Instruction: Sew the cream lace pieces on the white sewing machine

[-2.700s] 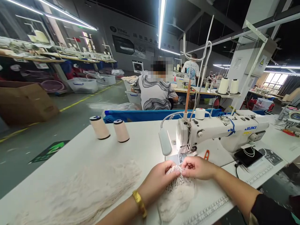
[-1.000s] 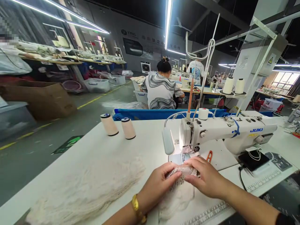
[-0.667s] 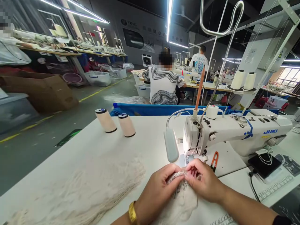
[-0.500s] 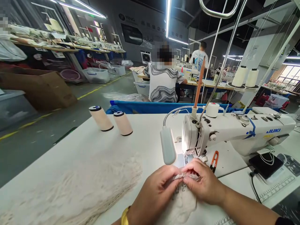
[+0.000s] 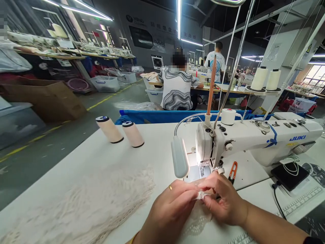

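Just in front of the sewing machine [image 5: 210, 142], both hands pinch a piece of white lace fabric [image 5: 195, 223]. My left hand [image 5: 172, 203] is closed on its gathered edge, fingertips pointing right. My right hand [image 5: 223, 200] grips the same edge between thumb and fingers, almost touching the left. Below the hands hangs the lace's scalloped border with small holes; the fingers hide part of it. The needle area lies just beyond the fingertips. Orange thread snips [image 5: 233, 172] rest on the table behind my right hand.
A heap of cream lace [image 5: 101, 200] spreads over the table's left side. Two thread cones [image 5: 133, 134] stand behind it. A grey lamp [image 5: 180, 157] hangs left of the needle. A black device [image 5: 289, 173] with a cable lies at right. A co-worker [image 5: 177, 83] sits ahead.
My left hand has rolled over, so its back and a ring now show. The lace edge is bunched smaller between the fingertips, and its scalloped border has come into view below.
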Available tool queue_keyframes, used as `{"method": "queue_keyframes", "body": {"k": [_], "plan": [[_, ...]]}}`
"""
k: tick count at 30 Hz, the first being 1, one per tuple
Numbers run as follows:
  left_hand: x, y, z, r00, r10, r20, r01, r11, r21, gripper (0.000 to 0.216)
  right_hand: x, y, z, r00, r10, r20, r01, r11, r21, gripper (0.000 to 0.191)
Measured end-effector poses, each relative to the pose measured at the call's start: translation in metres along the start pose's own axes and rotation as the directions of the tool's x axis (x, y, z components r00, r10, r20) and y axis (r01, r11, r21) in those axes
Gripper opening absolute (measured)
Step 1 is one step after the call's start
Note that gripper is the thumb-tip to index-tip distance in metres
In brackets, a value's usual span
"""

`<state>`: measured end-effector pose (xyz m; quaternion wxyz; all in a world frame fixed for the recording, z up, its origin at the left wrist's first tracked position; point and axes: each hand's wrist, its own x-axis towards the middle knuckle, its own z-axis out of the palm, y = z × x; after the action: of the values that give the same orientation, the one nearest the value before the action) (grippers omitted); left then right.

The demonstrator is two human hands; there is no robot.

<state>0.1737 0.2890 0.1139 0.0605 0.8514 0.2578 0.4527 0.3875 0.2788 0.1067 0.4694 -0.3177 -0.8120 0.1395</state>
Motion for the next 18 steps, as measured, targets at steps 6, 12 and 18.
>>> {"method": "queue_keyframes", "body": {"k": [6, 12, 18], "plan": [[0.001, 0.006, 0.001, 1.0, -0.007, -0.029, 0.007, 1.0, 0.008, 0.025, 0.003, -0.002, -0.002, 0.997, -0.076, 0.008, 0.076, 0.997, -0.035, 0.017], [0.004, 0.032, -0.017, 0.937, -0.29, 0.193, 0.329, 0.919, -0.218, 0.013, 0.006, -0.041, -0.027, 0.994, 0.052, 0.097, -0.068, 0.984, 0.165, 0.007], [0.02, 0.016, -0.007, 0.76, -0.434, 0.484, 0.524, 0.85, -0.061, 0.034, 0.014, -0.027, -0.015, 0.828, 0.51, 0.233, -0.517, 0.855, -0.039, 0.017]]}}
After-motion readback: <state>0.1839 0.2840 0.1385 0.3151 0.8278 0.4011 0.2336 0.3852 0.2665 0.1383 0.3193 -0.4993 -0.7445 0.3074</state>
